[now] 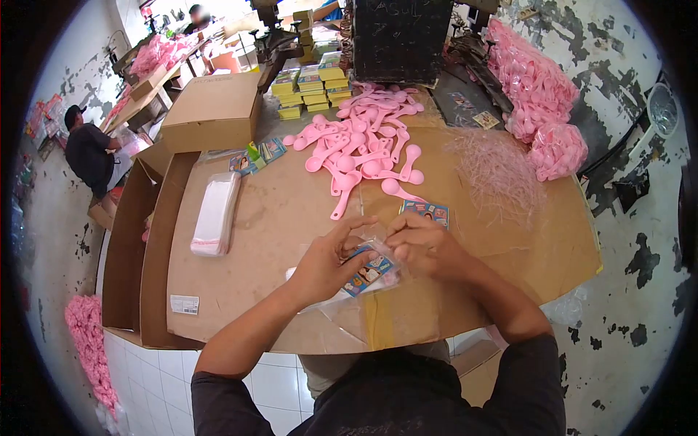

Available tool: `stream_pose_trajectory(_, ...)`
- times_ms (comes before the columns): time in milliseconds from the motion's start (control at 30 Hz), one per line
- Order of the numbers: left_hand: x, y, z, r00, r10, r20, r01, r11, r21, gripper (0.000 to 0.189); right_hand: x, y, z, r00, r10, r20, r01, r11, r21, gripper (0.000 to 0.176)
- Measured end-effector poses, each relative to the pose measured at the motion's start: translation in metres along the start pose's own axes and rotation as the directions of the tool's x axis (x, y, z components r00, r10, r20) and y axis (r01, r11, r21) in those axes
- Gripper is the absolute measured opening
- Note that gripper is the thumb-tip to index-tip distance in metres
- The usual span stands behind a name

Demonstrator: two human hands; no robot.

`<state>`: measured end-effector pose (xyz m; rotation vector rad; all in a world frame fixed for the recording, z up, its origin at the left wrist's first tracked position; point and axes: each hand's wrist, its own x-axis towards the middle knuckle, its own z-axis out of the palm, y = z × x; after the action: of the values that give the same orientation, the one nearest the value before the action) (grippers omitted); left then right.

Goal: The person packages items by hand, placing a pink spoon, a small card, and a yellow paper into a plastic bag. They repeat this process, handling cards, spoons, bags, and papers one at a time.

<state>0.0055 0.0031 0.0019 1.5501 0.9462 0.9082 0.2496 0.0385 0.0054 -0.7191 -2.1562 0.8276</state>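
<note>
My left hand [327, 263] is closed on a clear plastic bag with a colourful printed card [368, 270] in it, thumb lying over the card. My right hand [430, 248] is closed in a pinch at the bag's upper right edge. The fingertips partly hide that edge. Something pink shows at the bag's lower part, too covered to make out. Just beyond my right hand lies another printed card [436, 212]. A heap of pink plastic scoops [352, 145] spreads ahead of both hands, a loose scoop [401, 190] at its near side.
A stack of clear bags [215, 214] lies left on the cardboard-covered table [269, 211]. Behind stand a carton [211, 109], card stacks [309, 83] and a black machine [400, 40]. Pink trimmings [498, 171] and filled bags [558, 151] are at right. A person [94, 149] sits far left.
</note>
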Motion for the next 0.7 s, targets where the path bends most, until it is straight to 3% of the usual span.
stream_pose_trajectory(67, 0.002, 0.002, -0.003, 1.0, -0.014, 0.0, 0.014, 1.0, -0.016, 0.052, 0.012, 0.008, -0.025, 0.986, 0.158, 0.06, -0.154, 0.986, -0.057, 0.022)
stream_pose_trajectory(167, 0.003, 0.004, -0.003, 1.0, -0.023, -0.01, 0.021, 0.991, -0.135, 0.048, 0.032, 0.055, -0.054, 0.992, -0.061, -0.111, -0.006, 0.854, -0.521, 0.025)
stream_pose_trajectory(267, 0.005, 0.003, -0.002, 1.0, 0.003, -0.009, -0.004, 0.987, -0.162, 0.045, 0.052, 0.078, -0.056, 0.981, -0.174, -0.084, 0.099, 0.827, -0.553, 0.03)
stream_pose_trajectory(367, 0.004, 0.005, -0.005, 1.0, 0.011, -0.015, -0.014, 0.988, -0.155, 0.043, 0.063, 0.078, -0.059, 0.992, -0.053, 0.111, 0.112, 0.764, -0.635, 0.03)
stream_pose_trajectory(467, 0.004, 0.006, -0.007, 0.999, 0.004, -0.036, -0.012, 0.978, -0.207, 0.041, 0.062, 0.093, -0.06, 0.977, -0.188, 0.096, 0.203, 0.712, -0.673, 0.033)
stream_pose_trajectory(567, 0.005, -0.001, -0.007, 0.997, 0.005, -0.075, -0.025, 0.963, -0.269, 0.04, 0.057, 0.051, -0.059, 0.942, -0.324, -0.089, 0.183, 0.718, -0.672, 0.034)
stream_pose_trajectory(600, 0.005, 0.002, -0.005, 0.997, 0.001, -0.079, -0.024, 0.956, -0.293, 0.04, 0.054, 0.038, -0.053, 0.948, -0.211, -0.238, 0.098, 0.906, -0.412, 0.034)
stream_pose_trajectory(633, 0.005, 0.004, -0.005, 0.996, -0.004, -0.084, -0.023, 0.948, -0.317, 0.039, 0.051, 0.024, -0.044, 0.938, -0.053, -0.342, 0.02, 0.995, -0.101, 0.034)
stream_pose_trajectory(667, 0.004, 0.004, -0.005, 0.997, -0.006, -0.08, -0.019, 0.953, -0.304, 0.04, 0.05, 0.011, -0.038, 0.912, 0.13, -0.388, -0.043, 0.973, 0.225, 0.034)
stream_pose_trajectory(700, 0.004, 0.003, -0.005, 0.997, -0.008, -0.075, -0.014, 0.957, -0.291, 0.04, 0.05, -0.007, -0.034, 0.908, 0.162, -0.386, -0.039, 0.951, 0.308, 0.033)
